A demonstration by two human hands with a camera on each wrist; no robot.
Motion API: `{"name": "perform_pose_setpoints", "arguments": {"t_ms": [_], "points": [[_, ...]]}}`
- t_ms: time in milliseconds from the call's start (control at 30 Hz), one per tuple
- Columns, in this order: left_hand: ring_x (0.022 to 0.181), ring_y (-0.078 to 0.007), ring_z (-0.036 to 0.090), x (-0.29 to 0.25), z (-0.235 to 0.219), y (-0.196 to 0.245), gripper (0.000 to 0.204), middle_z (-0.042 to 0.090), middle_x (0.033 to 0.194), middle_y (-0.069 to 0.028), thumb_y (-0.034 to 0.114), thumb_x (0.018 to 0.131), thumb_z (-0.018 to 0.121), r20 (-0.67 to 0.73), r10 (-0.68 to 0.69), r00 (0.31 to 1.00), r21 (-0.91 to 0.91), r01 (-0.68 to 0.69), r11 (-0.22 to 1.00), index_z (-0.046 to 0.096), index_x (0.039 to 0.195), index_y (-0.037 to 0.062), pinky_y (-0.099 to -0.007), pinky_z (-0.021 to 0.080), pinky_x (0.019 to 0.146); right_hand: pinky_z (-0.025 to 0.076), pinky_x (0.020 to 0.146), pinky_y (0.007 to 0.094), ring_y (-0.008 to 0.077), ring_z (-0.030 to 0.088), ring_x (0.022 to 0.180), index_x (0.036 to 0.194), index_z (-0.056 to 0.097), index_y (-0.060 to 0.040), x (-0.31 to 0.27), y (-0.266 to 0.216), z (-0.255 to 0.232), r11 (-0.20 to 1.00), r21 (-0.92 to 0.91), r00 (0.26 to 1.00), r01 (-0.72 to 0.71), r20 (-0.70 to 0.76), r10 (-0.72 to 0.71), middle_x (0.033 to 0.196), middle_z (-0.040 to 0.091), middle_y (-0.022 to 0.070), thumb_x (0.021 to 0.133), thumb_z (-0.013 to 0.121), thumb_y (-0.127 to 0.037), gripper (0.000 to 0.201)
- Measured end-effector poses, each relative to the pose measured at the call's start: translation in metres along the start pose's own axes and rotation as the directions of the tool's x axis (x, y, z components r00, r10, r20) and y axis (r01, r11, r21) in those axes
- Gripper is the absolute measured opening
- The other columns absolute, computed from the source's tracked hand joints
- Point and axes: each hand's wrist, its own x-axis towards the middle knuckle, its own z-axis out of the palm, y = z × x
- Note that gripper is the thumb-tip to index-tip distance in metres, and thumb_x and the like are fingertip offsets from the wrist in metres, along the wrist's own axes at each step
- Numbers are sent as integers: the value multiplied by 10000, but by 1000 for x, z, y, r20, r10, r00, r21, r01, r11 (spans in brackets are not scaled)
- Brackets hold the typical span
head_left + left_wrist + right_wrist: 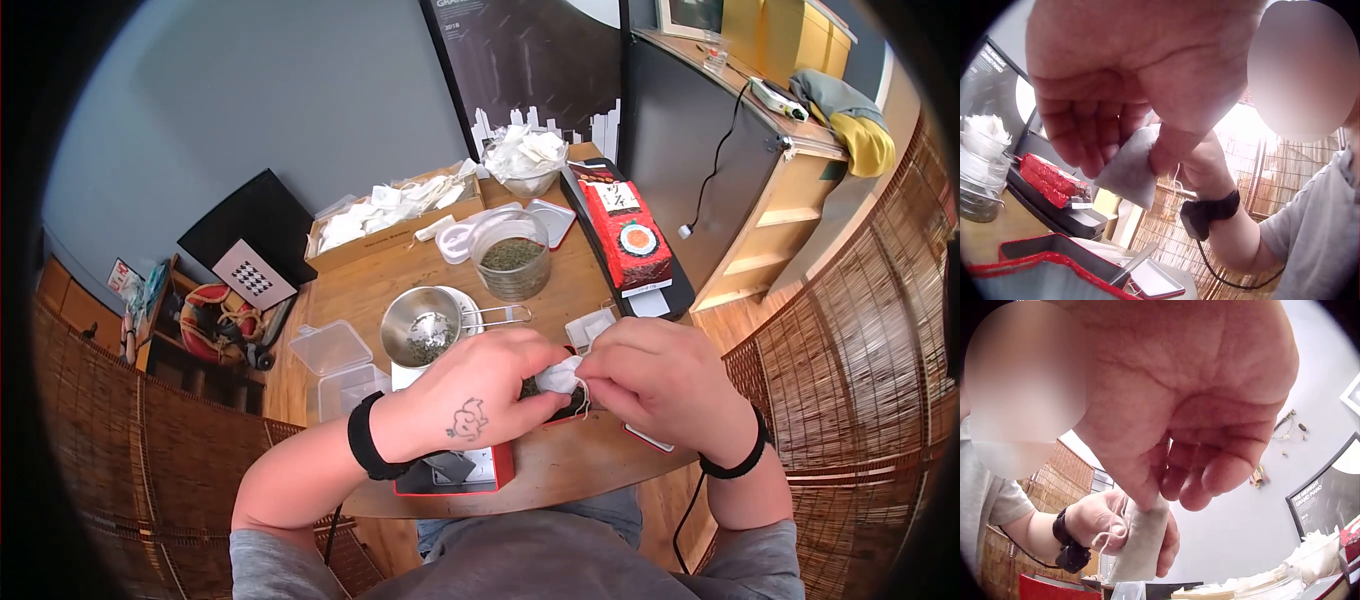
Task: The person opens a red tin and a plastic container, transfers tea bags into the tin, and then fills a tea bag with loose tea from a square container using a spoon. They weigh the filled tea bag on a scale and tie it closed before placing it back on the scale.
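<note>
A small white cloth pouch [560, 377] with a thin string is held between both hands above the table. In the head view, my left hand [490, 385] grips the pouch's left side between thumb and fingers. At its top right, my right hand [660, 385] pinches the cloth. The pouch [1132, 169] hangs from the left thumb and fingers in the left wrist view. In the right wrist view, the right thumb and fingertips pinch the pouch's upper end [1144, 537], and a string loops beside it. What the pouch contains is hidden.
A steel pan [422, 325] of dried leaves stands left of a glass jar [512, 255] of leaves. Behind are a box [385, 238] and bowl [528, 180] of white pouches. A red packet [625, 235] lies at right; an open plastic case [350, 390] at left.
</note>
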Motion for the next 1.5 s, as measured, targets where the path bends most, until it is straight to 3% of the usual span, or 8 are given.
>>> {"name": "perform_pose_setpoints", "arguments": {"t_ms": [100, 300, 533, 700, 933, 1133, 1300, 1500], "points": [[944, -368, 696, -1, -1, 1, 252, 697, 980, -147, 139, 922, 747, -224, 33, 974, -156, -69, 985, 706, 1130, 2, -439, 572, 775, 572, 706, 351, 230, 708, 850, 958, 761, -125, 0, 4, 6, 1000, -19, 998, 6, -55, -7, 948, 704, 27, 841, 810, -113, 127], [880, -268, 717, 2, -9, -10, 151, 733, 1004, -103, 29, 922, 771, -234, 183, 955, -122, -215, 969, 747, 1070, 40, -369, 571, 765, 569, 667, 359, 243, 705, 803, 920, 769, -107, 7, 1, 12, 998, 61, 990, -25, -134, 33, 909, 701, 46, 807, 860, -98, 145], [866, -267, 717, -1, -7, -20, 129, 737, 998, -98, 32, 909, 781, -289, 238, 927, -80, -272, 959, 750, 1033, 43, -375, 572, 736, 576, 657, 361, 258, 717, 791, 926, 770, -86, 9, -5, 18, 989, 110, 976, -97, -183, 116, 908, 713, 62, 818, 859, -90, 140], [911, -325, 685, -3, -14, -23, 101, 698, 978, -108, 54, 890, 758, -238, 340, 910, 43, -340, 940, 730, 987, 41, -427, 564, 775, 574, 724, 394, 292, 703, 853, 944, 748, -78, 10, -2, 16, 980, 188, 997, -62, -39, 70, 940, 694, 78, 842, 840, -84, 138], [877, -327, 660, -7, -12, -27, 95, 654, 929, -100, 60, 890, 751, -236, 369, 899, 143, -343, 928, 677, 948, 44, -431, 547, 768, 564, 784, 412, 317, 687, 936, 993, 717, -80, 10, -3, 12, 981, 165, 992, -99, 88, 86, 1002, 681, 89, 853, 825, -88, 177], [862, -305, 661, -11, -10, -30, 111, 638, 908, -81, 100, 891, 766, -245, 371, 896, 228, -319, 920, 674, 941, 66, -418, 541, 751, 564, 758, 406, 307, 680, 910, 1020, 729, -91, 10, -4, 13, 983, 171, 997, -65, -35, 72, 991, 672, 81, 835, 832, -77, 212], [840, -285, 666, -14, -8, -23, 176, 672, 937, -65, 85, 845, 814, -215, 435, 875, 329, -354, 875, 720, 994, 82, -399, 534, 759, 561, 711, 374, 260, 682, 858, 974, 750, -125, 13, -4, 19, 998, -4, 998, 60, -30, -60, 979, 673, 43, 796, 846, -91, 205], [857, -284, 680, -11, -12, -23, 181, 689, 948, -81, 76, 855, 815, -259, 438, 861, 171, -406, 898, 751, 1024, 75, -391, 546, 757, 556, 682, 362, 243, 676, 777, 938, 755, -132, 9, -4, 19, 995, -24, 993, 93, -69, -94, 936, 677, 19, 779, 864, -120, 193]]}}
